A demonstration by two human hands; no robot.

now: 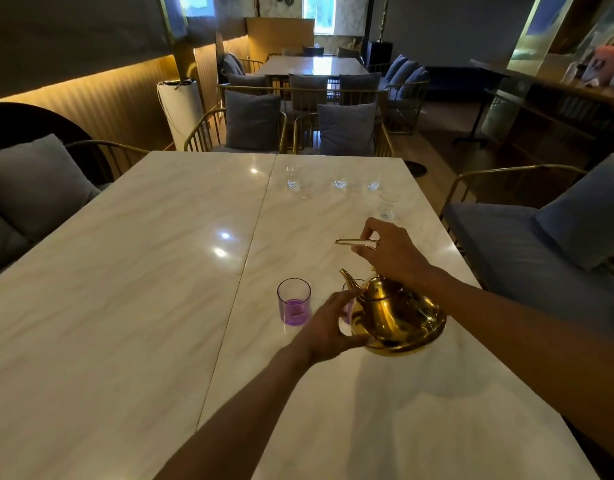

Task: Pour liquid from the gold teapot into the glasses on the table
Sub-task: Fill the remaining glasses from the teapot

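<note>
The gold teapot (pixel 399 317) is tilted to the left above the marble table (pixel 142 271), its spout over a glass (pixel 351 289) mostly hidden behind it. My right hand (pixel 392 252) grips the teapot's thin gold handle from above. My left hand (pixel 333 327) rests against the teapot's front side, fingers spread along its body. Just left stands a glass (pixel 294 302) with purple liquid in its lower half. Several empty clear glasses stand farther back, one (pixel 293 178) at the far middle and one (pixel 388 206) near the right edge.
Gold-framed chairs with grey cushions (pixel 251 121) line the far edge. A blue-cushioned seat (pixel 527 244) is close to the right edge, a grey cushion (pixel 35 181) at the left. Another table (pixel 312 65) stands farther back.
</note>
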